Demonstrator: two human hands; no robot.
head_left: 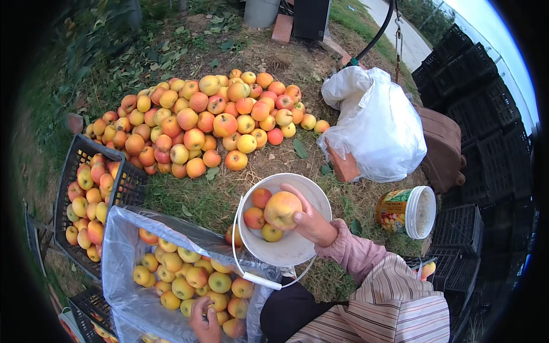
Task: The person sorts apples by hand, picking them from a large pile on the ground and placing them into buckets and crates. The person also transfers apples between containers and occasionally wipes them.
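My right hand (315,225) holds a yellow-red apple (283,210) over a white plastic bucket (304,193). Inside the bucket lie several apples, and its handle hangs down on the near side. My left hand (205,321) rests fingertips down on the apples in a crate lined with clear plastic film (124,266); whether its fingers grip one of them cannot be told. Beyond the bucket and the crate, a large heap of apples (188,120) lies on the ground.
A black crate of apples (124,184) stands at the left. To the right are a white plastic bag (377,128) against a brick (343,163), a tipped labelled tub (405,212) and tall stacks of black crates (484,150). A black hose (379,32) hangs at the top.
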